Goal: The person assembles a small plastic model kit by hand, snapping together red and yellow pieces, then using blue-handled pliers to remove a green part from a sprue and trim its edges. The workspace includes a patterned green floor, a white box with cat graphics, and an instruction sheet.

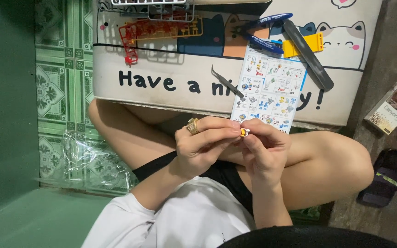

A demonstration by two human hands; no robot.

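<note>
Both hands meet over the person's crossed legs, just below the near edge of the tabletop [171,94]. The left hand [205,144], wearing a chunky gold ring [192,125], and the right hand [265,149] pinch a tiny part [243,132] between them; it is yellow-orange and white, and both grips are clamped on it, fingertips touching from either side. The part sits right at the lower end of a printed instruction sheet [269,89] that hangs over the tabletop's edge.

On the tabletop, grey tweezers [227,82] lie just left of the sheet. Above the sheet lie nippers with blue handles [265,32], a yellow tool [305,45], and a long dark file [309,54] lying diagonally across it. Farther left are a red parts frame [136,36] and an orange one [184,26], overlapping, with a wire rack [161,7] at the top edge.

Clear plastic bags [88,160] lie on the green tiled floor [53,82] beside the left knee. To the right, well apart, lie a small box [391,108] and a dark case [387,177].
</note>
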